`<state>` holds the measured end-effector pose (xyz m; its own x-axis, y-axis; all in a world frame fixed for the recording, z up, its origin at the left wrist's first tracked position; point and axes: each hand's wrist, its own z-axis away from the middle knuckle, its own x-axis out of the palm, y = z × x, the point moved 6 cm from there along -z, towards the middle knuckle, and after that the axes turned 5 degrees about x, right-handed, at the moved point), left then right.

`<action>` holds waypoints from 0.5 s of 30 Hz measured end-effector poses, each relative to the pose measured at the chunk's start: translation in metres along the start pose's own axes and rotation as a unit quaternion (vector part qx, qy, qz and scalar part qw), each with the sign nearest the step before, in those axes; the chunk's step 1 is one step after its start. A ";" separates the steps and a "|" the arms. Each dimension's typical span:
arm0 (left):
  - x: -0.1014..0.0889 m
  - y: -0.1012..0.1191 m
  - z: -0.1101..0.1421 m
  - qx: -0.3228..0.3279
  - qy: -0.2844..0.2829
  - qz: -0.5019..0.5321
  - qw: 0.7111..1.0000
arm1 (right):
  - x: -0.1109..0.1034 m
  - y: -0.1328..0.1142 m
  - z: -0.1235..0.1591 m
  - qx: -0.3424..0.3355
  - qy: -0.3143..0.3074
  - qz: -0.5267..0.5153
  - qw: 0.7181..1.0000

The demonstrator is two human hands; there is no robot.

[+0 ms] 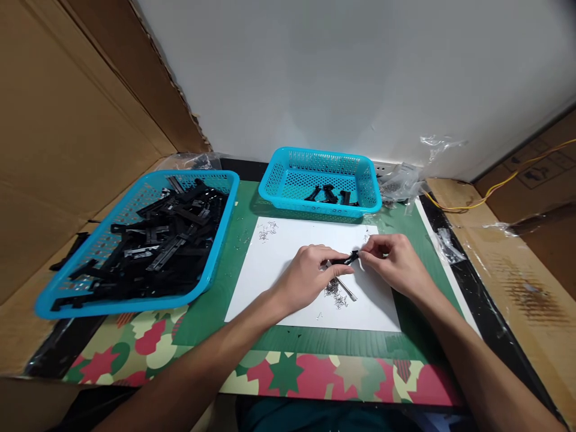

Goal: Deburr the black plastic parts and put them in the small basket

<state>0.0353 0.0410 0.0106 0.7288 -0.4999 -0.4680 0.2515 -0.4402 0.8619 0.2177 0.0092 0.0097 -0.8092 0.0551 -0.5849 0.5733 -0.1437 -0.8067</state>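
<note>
Over a white sheet [279, 276], my left hand [310, 273] is closed around a small black plastic part [350, 259], holding it between thumb and fingers. At the part's right end, my right hand [389, 258] has thumb and forefinger pinched together; whether they grip the part or something tiny on it I cannot make out. Just below the hands lies a slim metal rod-like tool [347, 290]. It rests by a pile of tiny metal pieces [335, 294], which look like small springs or clips. A smaller scatter of such pieces [265, 233] lies at the sheet's upper left.
A blue basket [220, 240] heaped with black plastic parts stands on the left. Another blue basket [319, 210], with several black parts inside, stands behind the sheet. Clear plastic bags [402, 183] and a yellow cord [490, 191] lie to the right. Cardboard [81, 120] walls the left side.
</note>
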 end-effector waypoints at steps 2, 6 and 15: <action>0.000 0.000 0.000 0.002 0.001 0.004 1.000 | 0.001 -0.001 0.000 0.000 -0.002 0.005 1.000; 0.001 0.002 0.000 0.016 0.000 -0.008 1.000 | 0.001 -0.003 0.000 0.003 -0.015 0.006 1.000; 0.002 0.002 0.000 0.029 -0.001 -0.027 0.999 | 0.002 -0.005 0.002 0.004 0.018 0.020 1.000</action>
<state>0.0376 0.0388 0.0116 0.7138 -0.4757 -0.5139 0.2530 -0.5091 0.8227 0.2126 0.0086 0.0130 -0.7810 0.0849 -0.6188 0.6032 -0.1541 -0.7825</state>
